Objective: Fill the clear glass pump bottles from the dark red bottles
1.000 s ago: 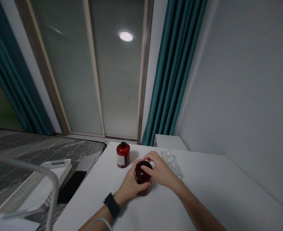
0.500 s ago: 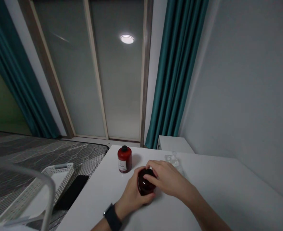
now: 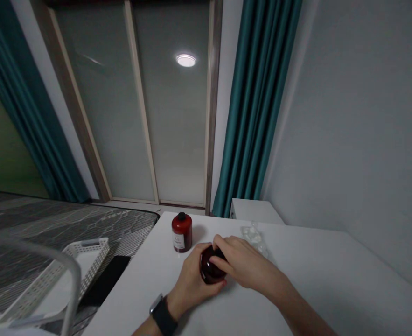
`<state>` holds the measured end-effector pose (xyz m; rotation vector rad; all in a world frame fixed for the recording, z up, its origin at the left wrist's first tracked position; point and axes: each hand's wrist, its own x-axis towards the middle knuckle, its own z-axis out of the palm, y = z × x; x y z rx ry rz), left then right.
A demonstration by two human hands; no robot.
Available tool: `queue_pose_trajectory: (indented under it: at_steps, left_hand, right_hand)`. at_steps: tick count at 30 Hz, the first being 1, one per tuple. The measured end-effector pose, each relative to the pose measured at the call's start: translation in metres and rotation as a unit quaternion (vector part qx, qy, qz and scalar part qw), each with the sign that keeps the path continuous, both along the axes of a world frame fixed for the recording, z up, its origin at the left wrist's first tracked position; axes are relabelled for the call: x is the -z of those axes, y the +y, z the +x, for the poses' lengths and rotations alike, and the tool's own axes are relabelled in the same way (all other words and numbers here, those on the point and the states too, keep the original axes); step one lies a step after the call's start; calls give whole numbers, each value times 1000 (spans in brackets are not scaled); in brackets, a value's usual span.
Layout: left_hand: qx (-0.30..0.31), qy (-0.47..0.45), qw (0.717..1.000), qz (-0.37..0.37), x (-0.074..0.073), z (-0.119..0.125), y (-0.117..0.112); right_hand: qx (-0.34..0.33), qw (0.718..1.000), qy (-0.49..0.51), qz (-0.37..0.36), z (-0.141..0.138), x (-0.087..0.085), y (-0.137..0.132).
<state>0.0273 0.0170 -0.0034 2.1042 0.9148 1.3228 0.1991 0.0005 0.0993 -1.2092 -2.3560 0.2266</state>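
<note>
We curled our left hand around a dark red jar standing on the white tabletop, seemingly to steady it, while our right hand closed its fingers over its top, a second red bottle upright just behind

Your left hand wraps the body of a dark red bottle standing on the white table. Your right hand covers its top, fingers curled over the cap. You wear a black watch on the left wrist. A second red bottle, black-capped, stands apart behind. Crumpled clear plastic lies beside your right hand. A white basket rests on the patterned mattress.
</note>
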Motion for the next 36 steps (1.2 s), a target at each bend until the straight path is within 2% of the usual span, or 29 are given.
queue_pose_trajectory:
  at_steps: [6, 20, 27, 34, 36]
  left_hand:
    - [10, -4, 1000, -8, -2, -1, 0]
    - [25, -6, 999, -22, -3, -1, 0]
    - [67, -23, 994, -84, -3, -2, -2]
    - [52, -32, 993, -98, -1, 0, -1]
    - [56, -32, 993, -98, 0, 0, -1]
  right_hand:
    - [4, 998, -60, -1, -1, -7, -3]
    - [-18, 999, -40, -9, 1, -7, -3]
    - [-83, 991, -101, -20, 1, -20, -9]
    - [-86, 994, -65, -36, 3, -23, -13]
    - [-65, 996, -54, -36, 1, -21, -11]
